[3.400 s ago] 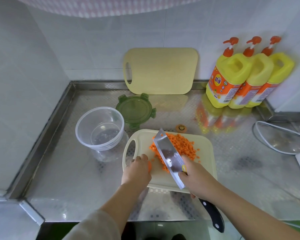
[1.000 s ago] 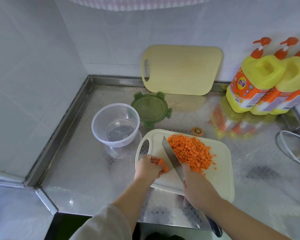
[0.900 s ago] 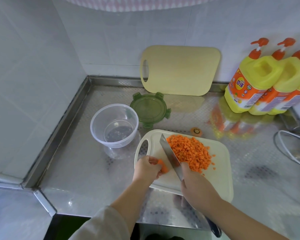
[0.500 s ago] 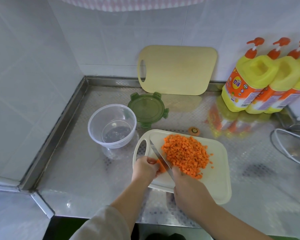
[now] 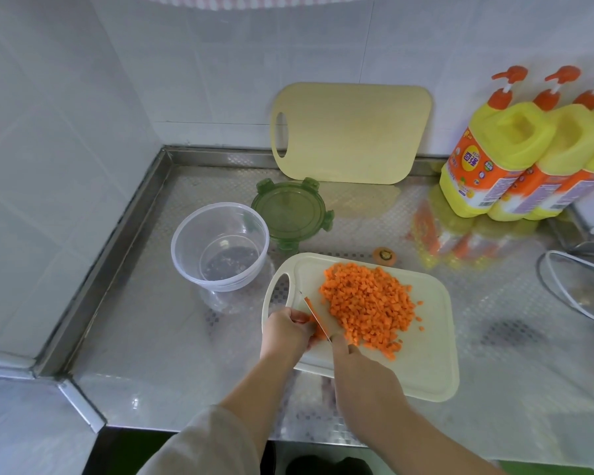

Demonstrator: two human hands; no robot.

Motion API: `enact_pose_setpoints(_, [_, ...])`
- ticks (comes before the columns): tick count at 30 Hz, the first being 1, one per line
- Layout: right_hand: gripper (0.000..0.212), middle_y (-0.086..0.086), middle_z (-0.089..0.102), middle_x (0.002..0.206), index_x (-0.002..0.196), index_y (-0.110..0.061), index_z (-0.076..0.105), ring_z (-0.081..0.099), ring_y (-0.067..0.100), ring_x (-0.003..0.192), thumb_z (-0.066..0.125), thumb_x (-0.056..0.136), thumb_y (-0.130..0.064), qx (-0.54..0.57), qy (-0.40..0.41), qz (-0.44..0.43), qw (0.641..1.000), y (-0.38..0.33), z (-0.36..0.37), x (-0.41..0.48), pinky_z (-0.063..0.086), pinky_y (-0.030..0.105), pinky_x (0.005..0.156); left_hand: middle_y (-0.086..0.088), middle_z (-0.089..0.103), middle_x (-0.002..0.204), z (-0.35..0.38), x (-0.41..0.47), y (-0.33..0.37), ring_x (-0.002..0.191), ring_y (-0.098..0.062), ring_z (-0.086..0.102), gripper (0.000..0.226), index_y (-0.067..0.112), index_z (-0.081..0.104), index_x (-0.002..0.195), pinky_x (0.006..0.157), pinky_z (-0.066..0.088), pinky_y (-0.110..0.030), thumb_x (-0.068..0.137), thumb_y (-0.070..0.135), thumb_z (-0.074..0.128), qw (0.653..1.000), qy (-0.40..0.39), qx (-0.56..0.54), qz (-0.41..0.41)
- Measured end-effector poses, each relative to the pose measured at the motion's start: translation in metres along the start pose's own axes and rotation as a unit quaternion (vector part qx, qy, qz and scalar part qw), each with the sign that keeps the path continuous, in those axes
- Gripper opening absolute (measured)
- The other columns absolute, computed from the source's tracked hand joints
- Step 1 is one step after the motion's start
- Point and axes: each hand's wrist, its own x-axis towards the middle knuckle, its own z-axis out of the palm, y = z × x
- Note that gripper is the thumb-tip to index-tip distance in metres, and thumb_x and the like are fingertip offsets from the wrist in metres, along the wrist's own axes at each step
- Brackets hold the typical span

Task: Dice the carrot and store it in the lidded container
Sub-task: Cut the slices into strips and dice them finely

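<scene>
Fingers [image 5: 300, 317] of left hand [image 5: 285, 332] pinched stiff, probably slick carrot stub [image 5: 319, 333], best held well back from knife [image 5: 314, 313] gripped by right hand [image 5: 364, 375].

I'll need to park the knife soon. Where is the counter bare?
The counter is bare right of the white cutting board, short of the cable, and left of it, in front of the clear container. Crowded behind: green lid, carrot top, detergent bottles.

3 bottles [image 5: 494, 156], 2 cutting boards [image 5: 350, 132], 1 container [image 5: 182, 265], 1 lid [image 5: 290, 214]
</scene>
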Motion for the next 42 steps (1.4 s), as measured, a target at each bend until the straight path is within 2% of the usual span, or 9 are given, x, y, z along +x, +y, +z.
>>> enact_pose_setpoints(6, [0.057,0.001,0.059,0.110,0.140,-0.013,0.023,0.065,0.022,0.091,0.052,0.091,-0.010,0.019,-0.010,-0.004,1.000,0.004,0.002,0.011,0.040,0.028,0.061,-0.012,0.073,0.079,0.001,0.002,-0.001,0.081,-0.030,0.071,0.012,0.006,0.065,0.094,0.075,0.059,-0.039,0.083,0.011,0.067,1.000,0.005,-0.012,-0.008])
enact_pose_setpoints(9, [0.055,0.000,0.061,0.106,0.138,-0.013,0.026,0.065,0.019,0.089,0.051,0.089,-0.012,0.017,-0.013,-0.024,0.999,0.006,0.006,0.015,0.042,0.026,0.062,-0.009,0.072,0.081,0.001,0.001,-0.001,0.078,-0.026,0.071,0.008,0.010,0.063,0.091,0.075,0.059,-0.036,0.084,0.007,0.064,1.000,0.009,-0.010,-0.008])
enact_pose_setpoints(13, [0.048,-0.002,0.063,0.093,0.133,-0.015,0.031,0.060,0.015,0.074,0.048,0.089,-0.010,0.040,-0.018,-0.024,0.999,0.012,0.007,0.018,0.044,0.024,0.063,-0.005,0.070,0.080,0.001,0.001,-0.002,0.077,-0.023,0.070,0.009,0.015,0.061,0.086,0.072,0.057,-0.032,0.085,0.006,0.061,1.000,0.015,-0.014,-0.003])
enact_pose_setpoints(16, [0.030,-0.001,0.062,0.090,0.124,-0.016,0.036,0.064,0.016,0.080,0.040,0.095,-0.011,0.080,-0.017,-0.026,0.996,0.019,0.000,0.017,0.041,0.022,0.062,-0.003,0.071,0.075,0.002,0.000,-0.004,0.069,-0.016,0.068,0.007,0.011,0.065,0.086,0.067,0.056,-0.027,0.085,0.007,0.060,1.000,0.020,0.003,0.019])
enact_pose_setpoints(22, [0.026,-0.001,0.054,0.089,0.122,-0.017,0.034,0.062,0.020,0.087,0.038,0.096,-0.016,0.112,0.018,-0.023,0.993,0.017,-0.023,0.006,0.040,0.027,0.066,-0.007,0.071,0.079,0.002,-0.005,-0.003,0.071,-0.020,0.065,0.007,0.014,0.063,0.081,0.073,0.057,-0.037,0.082,0.008,0.064,0.999,0.026,0.004,0.031])
enact_pose_setpoints(25, [0.033,0.002,0.060,0.102,0.126,-0.015,0.033,0.062,0.021,0.091,0.039,0.094,-0.011,0.075,0.011,-0.034,0.997,0.009,-0.024,0.001,0.038,0.028,0.064,-0.002,0.069,0.079,-0.001,-0.006,-0.004,0.074,-0.022,0.066,0.013,0.021,0.061,0.078,0.075,0.058,-0.038,0.080,0.010,0.067,0.999,0.025,0.010,0.033])
enact_pose_setpoints(28, [0.044,0.001,0.058,0.113,0.135,-0.012,0.027,0.062,0.021,0.097,0.041,0.094,-0.008,0.057,0.006,-0.030,0.998,0.004,-0.016,-0.002,0.035,0.027,0.064,0.001,0.067,0.076,-0.004,-0.007,-0.006,0.066,-0.020,0.064,0.012,0.020,0.062,0.077,0.073,0.059,-0.038,0.080,0.010,0.068,0.999,0.027,0.006,0.028])
enact_pose_setpoints(34, [0.058,0.001,0.055,0.121,0.145,-0.010,0.014,0.062,0.023,0.101,0.043,0.095,-0.012,0.040,0.007,-0.019,0.999,-0.001,-0.006,0.000,0.046,0.032,0.073,-0.002,0.070,0.078,-0.004,-0.007,-0.007,0.068,-0.021,0.065,0.005,0.018,0.066,0.079,0.076,0.058,-0.039,0.080,0.016,0.070,0.999,0.034,0.003,0.030])
enact_pose_setpoints(42, [0.063,0.000,0.052,0.120,0.145,-0.010,0.012,0.064,0.023,0.098,0.049,0.095,-0.016,0.020,0.010,-0.004,1.000,-0.005,0.003,0.001,0.048,0.032,0.071,-0.001,0.072,0.079,-0.004,-0.004,-0.006,0.079,-0.021,0.068,0.004,0.016,0.070,0.080,0.080,0.058,-0.039,0.078,0.019,0.071,0.999,0.026,0.006,0.022])
